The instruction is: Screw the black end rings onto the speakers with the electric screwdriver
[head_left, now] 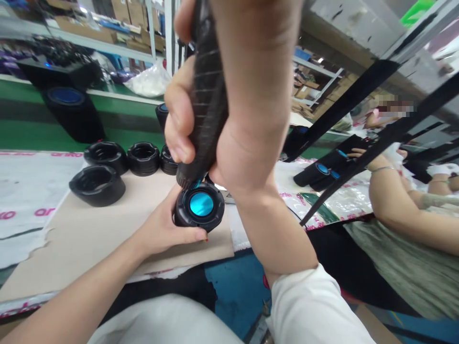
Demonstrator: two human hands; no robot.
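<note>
My left hand (163, 227) is closed round the side of a round black speaker (218, 206) with a shiny blue disc in the middle of its end. My right hand (247, 138) grips a black power screwdriver (210, 91), held upright with its nose pointing down. The screwdriver's lower end is at the far rim of the speaker, just behind the blue disc. Whether its bit touches a screw is hidden. Left of the speaker, several black rings stand on the cardboard, among them a front ring (114, 190) and a middle ring (144, 165).
Brown cardboard (82, 229) covers the bench. A tall black speaker (77, 117) stands on the green belt (21, 119) behind. To the right, a dark slanted bar (344, 105) crosses the view, with a co-worker's arm (390, 196) near black speakers (315, 174).
</note>
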